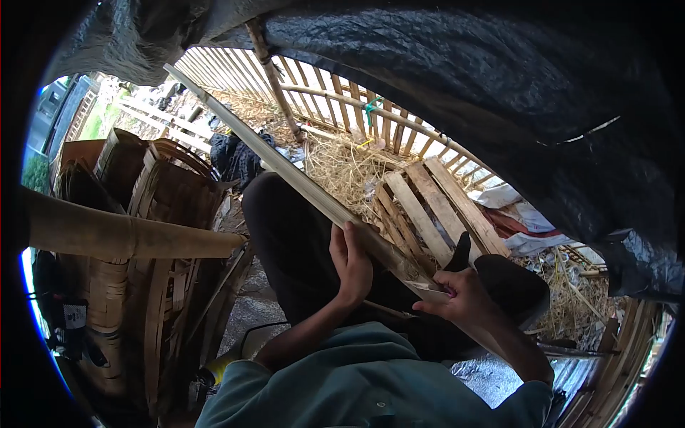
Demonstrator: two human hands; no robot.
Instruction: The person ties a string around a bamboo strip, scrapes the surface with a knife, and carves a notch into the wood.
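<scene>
A long split bamboo strip [285,171] slants across my lap, its far end high at the left. My left hand [352,264] is closed around its lower half, fingers along the near side. At the strip's near end my right hand [464,296] is closed on a knife [429,292], whose short pale blade lies against the bamboo; a bit of pink shows by the fingers. A black piece [462,250], like a finger cover, points up from this hand. The knife's handle is mostly hidden in the grip.
A thick bamboo pole [128,235] juts in from the left, before tall woven bamboo baskets [171,178]. Wooden slats [428,200] and straw [335,167] lie ahead. Dark plastic sheeting [499,85] hangs overhead at right, with a bamboo fence [342,100] behind.
</scene>
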